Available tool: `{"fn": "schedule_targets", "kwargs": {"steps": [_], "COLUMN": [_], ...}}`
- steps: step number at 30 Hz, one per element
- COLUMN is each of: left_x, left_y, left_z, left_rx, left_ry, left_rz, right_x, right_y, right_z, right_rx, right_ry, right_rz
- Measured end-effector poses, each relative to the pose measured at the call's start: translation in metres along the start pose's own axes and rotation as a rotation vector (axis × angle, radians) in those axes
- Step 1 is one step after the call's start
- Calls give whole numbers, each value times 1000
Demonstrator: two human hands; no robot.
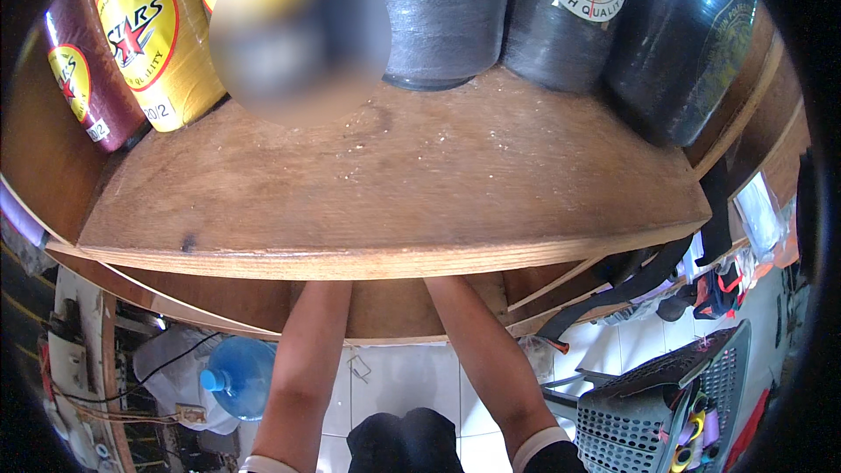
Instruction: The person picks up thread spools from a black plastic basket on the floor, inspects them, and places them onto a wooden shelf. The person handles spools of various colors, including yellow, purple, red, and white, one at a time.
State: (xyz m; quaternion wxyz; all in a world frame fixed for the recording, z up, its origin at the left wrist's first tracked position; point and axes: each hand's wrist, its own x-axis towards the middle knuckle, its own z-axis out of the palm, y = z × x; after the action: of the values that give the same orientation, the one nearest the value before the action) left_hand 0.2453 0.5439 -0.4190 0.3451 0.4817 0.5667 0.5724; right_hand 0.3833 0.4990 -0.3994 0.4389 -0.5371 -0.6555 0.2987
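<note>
Both my forearms reach forward under a wooden shelf board (394, 184). The left forearm (308, 368) and the right forearm (491, 359) go into the compartment below it, side by side and apart. The board's front edge hides both my hands, so what they hold or touch does not show. Above them, large thread spools stand on the board: a maroon spool (92, 61), a yellow spool (188, 44) and several black spools (438, 31). A round blurred patch covers part of the row at centre left.
Wooden side panels (753, 105) bound the shelf. Low on the left stands a blue water jug (241, 378) near cables. At the lower right is a grey perforated basket (618, 425) with small thread spools. Black straps (613, 298) hang by the shelf's right side. White tiles cover the floor.
</note>
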Motion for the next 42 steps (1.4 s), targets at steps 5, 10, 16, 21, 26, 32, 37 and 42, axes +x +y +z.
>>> {"fn": "schedule_targets", "kwargs": {"steps": [5, 10, 16, 21, 26, 32, 37, 42], "left_x": [-6, -16, -130, -278, -359, -479, -521, -489], "left_y": [7, 14, 79, 170, 158, 99, 76, 11], "left_z": [0, -5, -34, -133, -251, -296, -266, -271], "left_rx": [19, 69, -206, -333, 49, 114, 419, -200], "left_ry": [22, 76, 61, -196, -594, -451, -645, -719], "left_rz": [16, 8, 154, -221, -741, -1419, -1012, -1503], "right_x": [2, 0, -95, -239, -365, -523, -579, -540], "right_y": [-10, -20, -67, -83, -107, -46, -52, -130], "right_z": [1, 5, -40, -148, -233, -250, -230, -259], "right_rx": [0, -12, 788, 485, 168, -589, -413, -421], "right_ry": [6, -17, 41, -161, -347, -1107, -551, -234], "right_rz": [-9, -10, 97, 434, 610, 863, 993, 824]}}
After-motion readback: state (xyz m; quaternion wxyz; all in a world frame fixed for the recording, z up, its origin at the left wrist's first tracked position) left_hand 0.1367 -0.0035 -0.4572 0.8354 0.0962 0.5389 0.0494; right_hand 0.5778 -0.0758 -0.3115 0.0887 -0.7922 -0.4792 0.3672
